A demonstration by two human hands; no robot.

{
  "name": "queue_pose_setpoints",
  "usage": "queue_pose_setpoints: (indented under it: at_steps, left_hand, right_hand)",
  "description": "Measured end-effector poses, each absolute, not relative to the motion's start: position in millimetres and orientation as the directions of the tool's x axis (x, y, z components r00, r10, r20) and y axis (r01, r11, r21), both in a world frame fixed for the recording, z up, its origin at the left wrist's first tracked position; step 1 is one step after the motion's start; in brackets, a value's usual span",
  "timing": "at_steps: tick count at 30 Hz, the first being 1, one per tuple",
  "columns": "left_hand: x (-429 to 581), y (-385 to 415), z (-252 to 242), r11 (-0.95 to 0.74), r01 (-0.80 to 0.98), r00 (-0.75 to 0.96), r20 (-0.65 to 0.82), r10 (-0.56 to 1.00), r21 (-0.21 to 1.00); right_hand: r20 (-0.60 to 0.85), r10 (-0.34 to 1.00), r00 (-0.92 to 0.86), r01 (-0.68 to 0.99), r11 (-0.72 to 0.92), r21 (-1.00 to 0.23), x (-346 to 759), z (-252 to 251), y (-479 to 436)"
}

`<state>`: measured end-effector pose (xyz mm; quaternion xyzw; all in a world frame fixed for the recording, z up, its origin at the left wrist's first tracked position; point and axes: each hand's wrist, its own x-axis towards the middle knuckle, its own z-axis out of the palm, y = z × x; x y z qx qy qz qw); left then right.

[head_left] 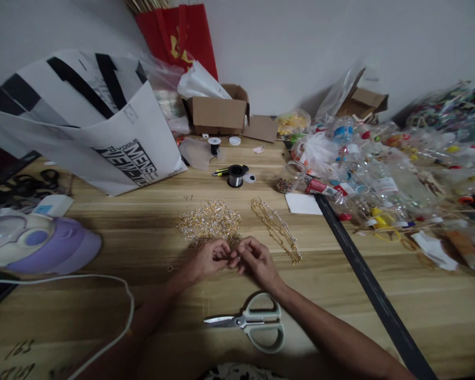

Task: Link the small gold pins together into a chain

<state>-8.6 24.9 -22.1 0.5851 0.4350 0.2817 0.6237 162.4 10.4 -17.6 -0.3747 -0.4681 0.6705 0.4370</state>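
Observation:
My left hand point(214, 255) and my right hand point(254, 256) meet at the near edge of a heap of gold and clear beaded pieces point(209, 219). Thumb and fingers are pinched together on both hands, almost touching each other. Whatever lies between the fingertips is too small to make out. To the right of the heap lie gold beaded chains point(275, 229), stretched out on the wooden table point(142, 253). Closer to me, scissors point(257, 322) with pale grey handles rest with the blades pointing left. A small gold ring pin point(170, 268) lies left of my left wrist.
Wire spools point(236, 176) and a bead jar point(287, 179) stand behind the heap. A dark strip point(364, 274) runs along the right, beside many plastic bottles point(383, 174). On the left are a white paper bag point(122, 142), a purple device point(51, 243) and a white cable point(129, 295).

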Motion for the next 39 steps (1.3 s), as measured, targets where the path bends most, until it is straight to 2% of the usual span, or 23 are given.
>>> queue_pose_setpoints:
  at_steps: [5,10,14,20,24,29,33,39]
  left_hand:
    - [-8.2,23.1,-14.3,0.146,0.137,0.439,-0.193,0.878,0.980]
    - [-11.0,23.4,-9.4,0.077,0.188,0.452,-0.156,0.878,0.979]
    - [-10.3,24.7,-6.8,0.018,0.272,0.465,-0.148,0.873,0.962]
    - [-13.7,16.1,4.1,0.142,0.223,0.456,-0.232,0.859,0.964]
    - [-17.6,2.3,8.1,0.197,0.269,0.387,-0.293,0.874,0.943]
    - [-19.4,-13.0,-1.3,0.256,0.224,0.278,-0.313,0.908,0.940]
    - [-19.8,-21.4,-8.8,0.305,0.152,0.178,-0.329,0.927,0.940]
    - [-19.7,-28.9,-6.8,0.307,0.189,0.244,-0.347,0.905,0.933]
  right_hand:
    - [-0.127,0.937,-0.324,-0.141,-0.181,-0.973,167.2,-16.8,14.3]
    - [-0.014,0.960,-0.280,0.027,-0.007,-1.000,172.3,-18.1,17.1]
    - [0.021,0.965,-0.263,0.043,0.034,-0.999,173.7,-17.7,17.5]
    - [-0.010,0.961,-0.276,0.020,-0.005,-1.000,173.0,-19.1,16.4]
    - [-0.020,0.956,-0.293,0.028,-0.013,-1.000,171.0,-19.8,14.4]
    - [-0.046,0.937,-0.346,0.043,-0.033,-0.999,168.9,-20.0,11.9]
    - [-0.033,0.927,-0.373,0.098,0.003,-0.995,169.3,-19.7,10.8]
    - [0.012,0.907,-0.421,0.234,0.121,-0.965,169.2,-14.5,9.3]
